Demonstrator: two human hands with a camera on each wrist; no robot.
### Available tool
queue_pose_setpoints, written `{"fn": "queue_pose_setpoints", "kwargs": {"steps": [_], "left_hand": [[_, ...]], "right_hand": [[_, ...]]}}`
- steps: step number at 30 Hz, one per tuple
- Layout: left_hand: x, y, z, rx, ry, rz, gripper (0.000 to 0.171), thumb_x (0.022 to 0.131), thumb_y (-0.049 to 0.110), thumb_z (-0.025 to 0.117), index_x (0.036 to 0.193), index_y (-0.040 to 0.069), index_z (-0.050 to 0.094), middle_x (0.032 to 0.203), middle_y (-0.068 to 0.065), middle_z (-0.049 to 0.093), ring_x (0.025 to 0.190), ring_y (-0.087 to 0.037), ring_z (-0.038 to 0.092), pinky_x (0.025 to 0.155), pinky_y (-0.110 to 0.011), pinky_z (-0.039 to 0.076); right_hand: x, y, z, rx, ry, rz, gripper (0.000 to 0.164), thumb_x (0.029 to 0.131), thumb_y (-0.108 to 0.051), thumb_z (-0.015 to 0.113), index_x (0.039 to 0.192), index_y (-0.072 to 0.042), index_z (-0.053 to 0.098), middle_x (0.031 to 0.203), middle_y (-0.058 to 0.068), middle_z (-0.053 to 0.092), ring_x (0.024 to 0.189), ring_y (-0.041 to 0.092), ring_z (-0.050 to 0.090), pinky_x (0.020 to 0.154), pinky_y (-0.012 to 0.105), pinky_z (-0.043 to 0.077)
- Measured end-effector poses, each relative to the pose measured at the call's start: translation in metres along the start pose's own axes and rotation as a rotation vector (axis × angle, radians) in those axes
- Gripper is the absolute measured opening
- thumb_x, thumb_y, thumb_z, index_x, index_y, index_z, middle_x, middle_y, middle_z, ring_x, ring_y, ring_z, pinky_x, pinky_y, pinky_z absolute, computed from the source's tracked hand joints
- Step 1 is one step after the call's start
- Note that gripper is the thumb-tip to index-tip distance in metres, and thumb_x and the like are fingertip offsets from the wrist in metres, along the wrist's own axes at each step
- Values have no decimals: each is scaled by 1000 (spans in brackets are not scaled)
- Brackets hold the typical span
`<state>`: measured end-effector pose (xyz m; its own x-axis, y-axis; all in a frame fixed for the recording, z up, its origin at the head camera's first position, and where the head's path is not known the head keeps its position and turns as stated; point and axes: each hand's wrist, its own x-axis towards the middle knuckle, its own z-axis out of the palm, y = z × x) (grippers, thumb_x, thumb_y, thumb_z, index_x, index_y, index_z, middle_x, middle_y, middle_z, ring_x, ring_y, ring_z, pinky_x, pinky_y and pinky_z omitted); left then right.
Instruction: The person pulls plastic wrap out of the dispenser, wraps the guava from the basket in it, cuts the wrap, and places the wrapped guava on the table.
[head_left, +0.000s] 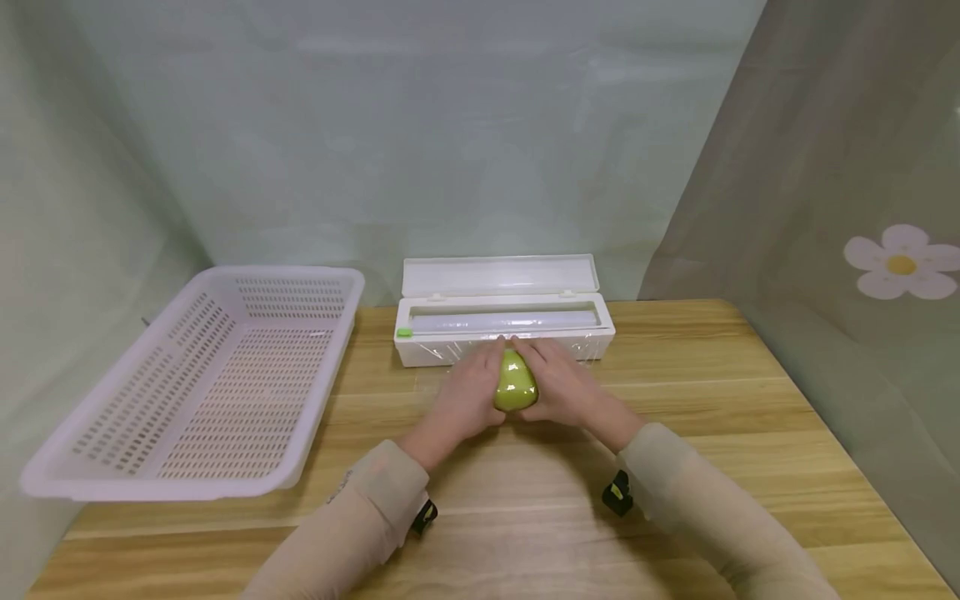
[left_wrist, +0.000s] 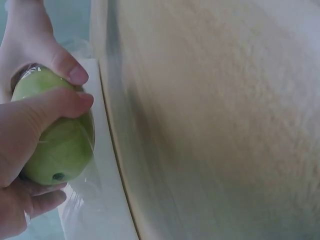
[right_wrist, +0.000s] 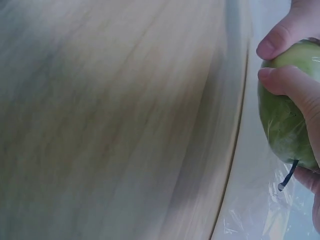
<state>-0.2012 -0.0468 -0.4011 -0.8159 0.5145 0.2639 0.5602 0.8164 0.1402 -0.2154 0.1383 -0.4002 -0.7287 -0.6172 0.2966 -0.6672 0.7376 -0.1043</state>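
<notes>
A green pear [head_left: 516,383] is held between both hands in front of the cling film box [head_left: 420,357]. My left hand [head_left: 467,390] grips its left side and my right hand [head_left: 564,390] grips its right, thumbs close together on the near side. Clear film lies tight and shiny over the pear [left_wrist: 65,150]. In the right wrist view a dark stem [right_wrist: 288,176] sticks out at one end, with wrinkled film [right_wrist: 277,215] beyond it. Film also hangs over the box front, behind the fingers. The far fingers are partly hidden by the pear.
The box's lid [head_left: 498,275] stands raised, with a film roll [head_left: 502,322] inside and a green slider [head_left: 404,332] at its left. A white perforated basket [head_left: 161,487] sits on the left of the wooden table [head_left: 712,400]. Cloth curtains [head_left: 465,150] surround the table.
</notes>
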Motion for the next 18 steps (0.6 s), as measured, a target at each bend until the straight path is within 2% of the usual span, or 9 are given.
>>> {"fn": "queue_pose_setpoints", "kwargs": {"steps": [4, 9, 14, 18], "left_hand": [[0, -3, 0, -96, -27, -29, 97, 57, 24, 87, 135, -3, 36, 129, -18, 50, 119, -30, 49, 106, -38, 40], [-2, -4, -3, -183, -46, -37, 94, 56, 21, 87, 134, -2, 40, 131, -17, 50, 120, -29, 49, 105, -39, 41], [-4, -6, -3, -217, -50, -42, 96, 57, 22, 87, 137, 1, 39, 140, -15, 44, 127, -29, 46, 105, -40, 41], [-8, -7, -2, -220, -41, -42, 95, 58, 25, 85, 139, 4, 38, 139, -11, 40, 123, -26, 49, 102, -39, 44]], "right_hand": [[-2, 0, 0, 77, 3, 17, 106, 59, -37, 86, 143, -2, 31, 130, 14, 52, 116, 28, 51, 102, 40, 44], [-4, -1, 3, 157, 28, 35, 89, 60, -38, 86, 132, -7, 43, 127, 8, 54, 118, 24, 51, 101, 39, 44], [-7, -1, 3, 192, 33, 64, 84, 59, -37, 86, 127, -6, 48, 125, 8, 57, 117, 25, 52, 98, 41, 46], [-8, -3, 2, 199, 27, 86, 85, 58, -37, 87, 128, -7, 48, 125, 9, 57, 117, 25, 52, 98, 43, 46]]}}
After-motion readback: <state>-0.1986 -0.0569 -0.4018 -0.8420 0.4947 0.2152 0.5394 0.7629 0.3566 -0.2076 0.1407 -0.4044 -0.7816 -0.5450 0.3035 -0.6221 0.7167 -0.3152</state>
